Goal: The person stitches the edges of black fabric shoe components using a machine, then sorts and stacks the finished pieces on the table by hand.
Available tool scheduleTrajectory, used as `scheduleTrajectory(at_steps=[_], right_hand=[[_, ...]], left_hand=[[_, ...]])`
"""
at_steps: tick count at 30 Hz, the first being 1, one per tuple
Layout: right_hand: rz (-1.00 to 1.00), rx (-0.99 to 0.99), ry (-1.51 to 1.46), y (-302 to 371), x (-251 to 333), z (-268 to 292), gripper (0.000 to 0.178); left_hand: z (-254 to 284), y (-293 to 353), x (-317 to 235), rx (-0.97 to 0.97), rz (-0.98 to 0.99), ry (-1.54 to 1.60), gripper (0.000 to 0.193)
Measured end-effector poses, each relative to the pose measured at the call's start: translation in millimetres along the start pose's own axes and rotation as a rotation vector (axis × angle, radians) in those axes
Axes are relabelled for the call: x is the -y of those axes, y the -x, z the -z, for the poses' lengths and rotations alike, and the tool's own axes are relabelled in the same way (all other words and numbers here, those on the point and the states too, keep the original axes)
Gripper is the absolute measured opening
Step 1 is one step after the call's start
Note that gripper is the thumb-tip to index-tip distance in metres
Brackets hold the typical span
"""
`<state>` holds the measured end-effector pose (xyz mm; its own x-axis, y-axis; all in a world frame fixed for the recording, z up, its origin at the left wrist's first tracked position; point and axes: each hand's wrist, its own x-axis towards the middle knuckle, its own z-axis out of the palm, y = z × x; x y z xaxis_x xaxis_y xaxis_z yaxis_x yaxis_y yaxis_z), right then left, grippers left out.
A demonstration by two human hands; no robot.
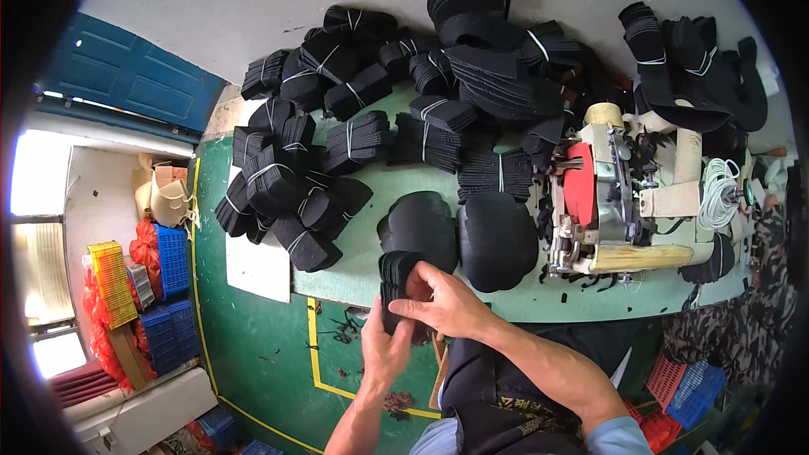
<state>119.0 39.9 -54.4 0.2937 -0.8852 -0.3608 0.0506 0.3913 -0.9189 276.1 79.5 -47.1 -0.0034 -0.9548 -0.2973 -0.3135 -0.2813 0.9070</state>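
Note:
A small stack of black fabric pieces stands upright between my hands, just off the table's near edge. My left hand grips its lower end from below. My right hand closes on its right side, thumb across the front and fingers partly hidden behind. Just beyond lie two piles of rounded black pieces, a left pile and a right pile. Behind them sits a tied bundle of black strips. Many more black bundles bound with white bands are heaped to the left.
A sewing machine with a red plate stands on the green table at right, beside a coil of white cord. Black bundles lie behind it. Blue crates and red bags stand at far left. Scraps litter the green floor.

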Motion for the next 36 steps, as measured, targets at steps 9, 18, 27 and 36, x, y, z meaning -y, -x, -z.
scheduleTrajectory(at_steps=[9, 18, 27, 36], right_hand=[[-0.108, 0.157, -0.376, 3.9, -9.3, 16.0, 0.013], [-0.071, 0.19, -0.388, 7.2, -18.6, 17.8, 0.008], [0.345, -0.262, 0.307, 30.6, -6.8, -0.3, 0.014], [0.156, -0.837, 1.044, 36.4, -10.2, 80.1, 0.047]], left_hand=[[2.3, 6.8, 0.7, 0.189, 0.205, 0.297, 0.039], [-3.2, 8.6, -5.2, 0.154, 0.248, 0.587, 0.033], [-16.1, -0.5, 5.8, -0.082, 0.329, 0.561, 0.031], [17.5, -26.1, 6.1, -0.181, 0.188, 0.912, 0.048]])
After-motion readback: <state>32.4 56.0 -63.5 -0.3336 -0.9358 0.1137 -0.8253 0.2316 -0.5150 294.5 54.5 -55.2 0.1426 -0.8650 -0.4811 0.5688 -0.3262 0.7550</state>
